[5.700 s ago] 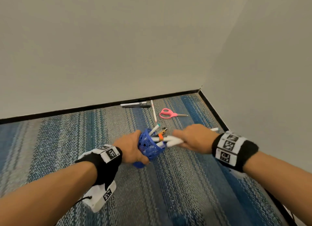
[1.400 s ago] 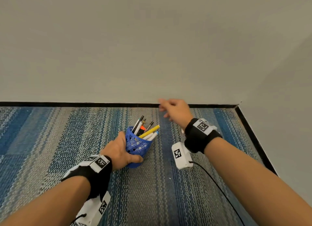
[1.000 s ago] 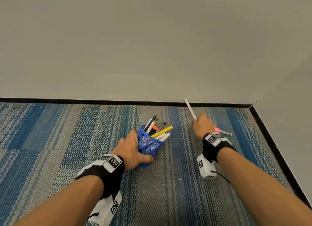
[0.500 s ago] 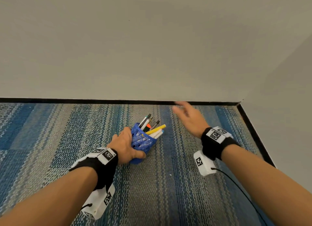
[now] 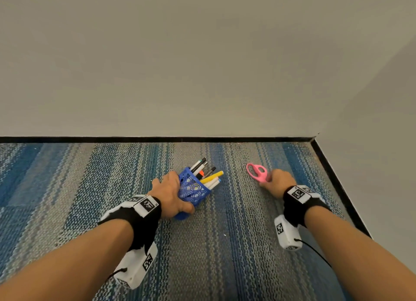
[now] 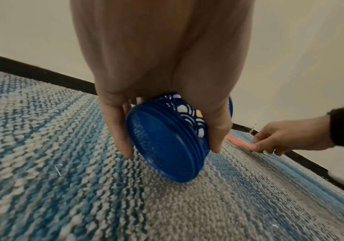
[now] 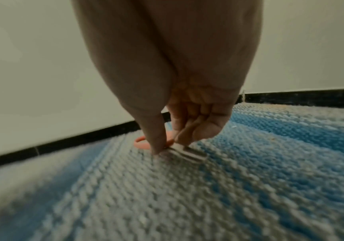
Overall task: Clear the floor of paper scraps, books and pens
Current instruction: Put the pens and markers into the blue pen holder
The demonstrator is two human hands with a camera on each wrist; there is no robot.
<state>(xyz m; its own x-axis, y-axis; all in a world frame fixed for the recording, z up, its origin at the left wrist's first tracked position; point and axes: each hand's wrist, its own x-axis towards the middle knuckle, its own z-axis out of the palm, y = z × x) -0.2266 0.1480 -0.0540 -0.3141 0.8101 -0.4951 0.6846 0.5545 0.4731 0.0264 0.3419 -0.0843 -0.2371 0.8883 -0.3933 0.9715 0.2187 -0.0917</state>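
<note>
Pens (image 5: 206,173) are seen bunched in the blue holder (image 5: 193,189), tilted on the carpet (image 5: 67,188) and gripped by the left hand (image 5: 171,193); pink scissors (image 5: 256,172) are pinched by the right hand (image 5: 278,183). From the left wrist, the holder's base is shown wrapped by curled fingers (image 6: 117,130). From the right wrist, blurred blades are clamped between thumb and fingertips (image 7: 185,135).

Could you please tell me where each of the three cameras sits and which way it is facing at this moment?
Head: worn on the head, looks forward and down at carpet and wall; both forearms show.
Left wrist: looks along the left hand, which grips the blue pen holder.
Right wrist: looks along the right hand, whose fingers pinch the pink scissors.
Shared: the left wrist and head views both show the holder and right hand.
</note>
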